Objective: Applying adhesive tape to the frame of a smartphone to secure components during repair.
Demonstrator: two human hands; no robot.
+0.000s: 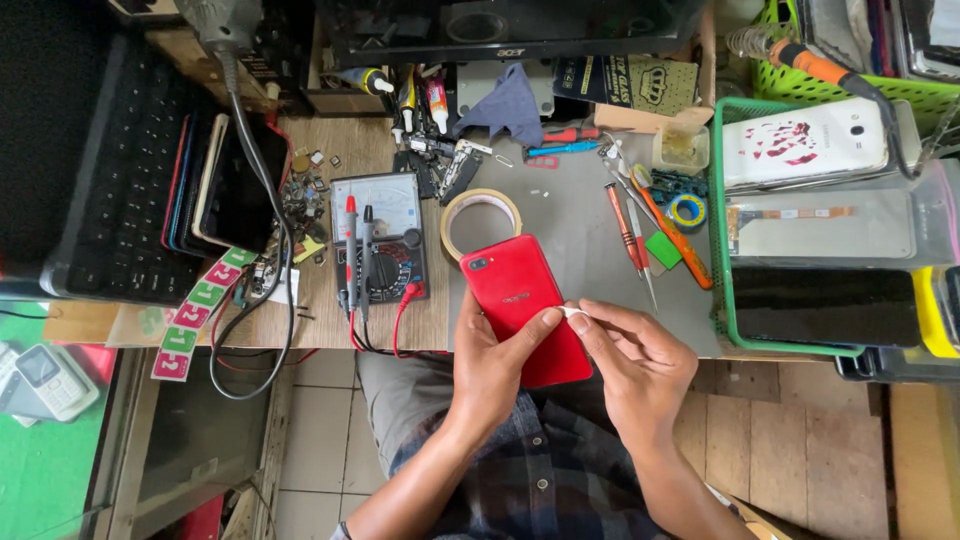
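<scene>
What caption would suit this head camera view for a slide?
Left hand holds a red phone back-up at a cluttered repair bench while the right hand presses a small white pick to its edge.

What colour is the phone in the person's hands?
The smartphone is bright red, its back facing up. It shows best in the head view, held in the left hand.

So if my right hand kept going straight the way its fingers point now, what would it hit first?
Your right hand points left, pinching a small white piece at the red phone edge. It would meet the phone first, then your left hand thumb, though depth is hard to judge.
</scene>
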